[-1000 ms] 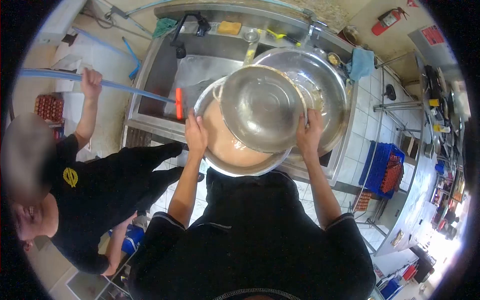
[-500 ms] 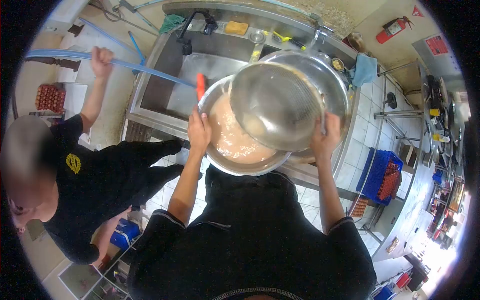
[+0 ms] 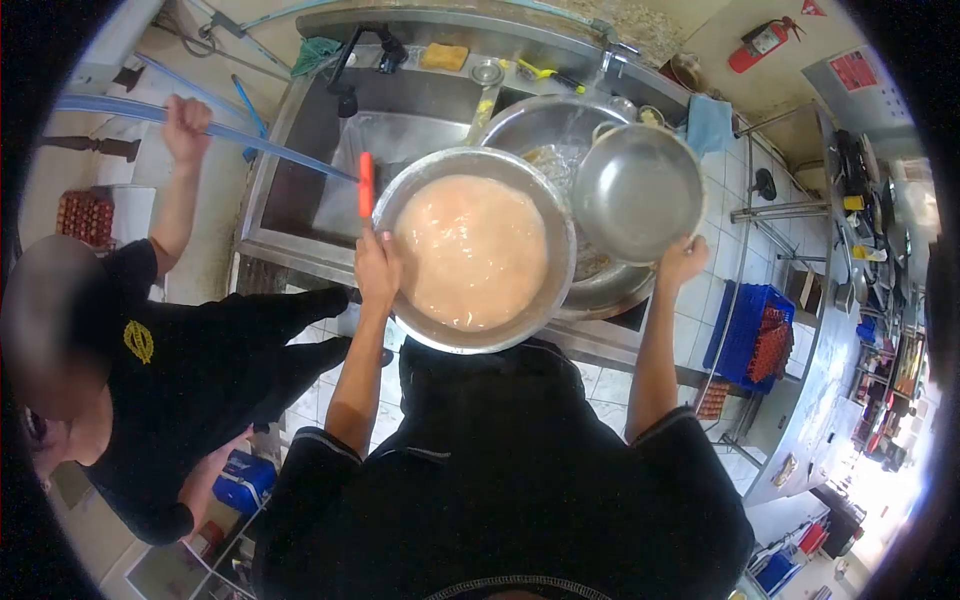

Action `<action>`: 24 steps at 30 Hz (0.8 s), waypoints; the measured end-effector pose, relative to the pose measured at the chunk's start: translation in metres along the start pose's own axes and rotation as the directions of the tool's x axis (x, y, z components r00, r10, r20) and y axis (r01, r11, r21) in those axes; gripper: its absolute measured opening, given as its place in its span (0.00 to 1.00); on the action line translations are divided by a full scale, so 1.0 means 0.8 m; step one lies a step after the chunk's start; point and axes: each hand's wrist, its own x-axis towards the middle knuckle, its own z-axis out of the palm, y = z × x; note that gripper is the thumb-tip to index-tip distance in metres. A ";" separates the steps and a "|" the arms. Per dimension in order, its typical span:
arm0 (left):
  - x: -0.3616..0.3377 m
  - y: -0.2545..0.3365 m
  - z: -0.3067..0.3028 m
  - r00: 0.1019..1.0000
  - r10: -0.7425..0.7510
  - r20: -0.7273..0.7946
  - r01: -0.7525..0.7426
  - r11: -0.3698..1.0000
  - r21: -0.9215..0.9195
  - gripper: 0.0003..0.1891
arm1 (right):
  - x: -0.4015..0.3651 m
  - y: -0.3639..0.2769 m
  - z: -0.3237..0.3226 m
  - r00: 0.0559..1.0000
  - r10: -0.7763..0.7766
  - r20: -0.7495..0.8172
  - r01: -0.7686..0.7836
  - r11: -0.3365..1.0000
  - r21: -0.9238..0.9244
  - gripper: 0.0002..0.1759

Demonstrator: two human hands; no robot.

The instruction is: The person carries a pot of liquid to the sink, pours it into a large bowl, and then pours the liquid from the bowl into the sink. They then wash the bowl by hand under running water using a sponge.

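Stainless-steel sink surface (image 3: 300, 258), with a liquid-filled bowl (image 3: 470, 250) at its front rim, a larger bowl (image 3: 525, 120) in the right basin, and a yellow sponge (image 3: 443, 56) on the back ledge.

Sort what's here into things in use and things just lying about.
In use: left hand on the rim of the large bowl of beige liquid; right hand holding the smaller steel bowl over the basin.
Lying about: yellow sponge, blue cloth, fire extinguisher, blue crate.
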 end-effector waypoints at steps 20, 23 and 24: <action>0.002 -0.006 0.005 0.983 -0.104 -0.149 0.079 0.983 -0.167 0.19 | -0.230 -0.128 -0.006 0.815 0.070 0.575 -0.251 0.937 0.241 0.21; 0.002 -0.011 0.008 0.987 -0.109 -0.122 0.094 0.988 -0.119 0.18 | -0.220 -0.125 -0.003 0.783 0.085 0.617 -0.332 0.895 0.298 0.19; 0.005 -0.014 0.009 0.988 -0.104 -0.114 0.088 0.987 -0.137 0.18 | -0.216 -0.126 -0.004 0.757 0.091 0.648 -0.353 0.891 0.287 0.19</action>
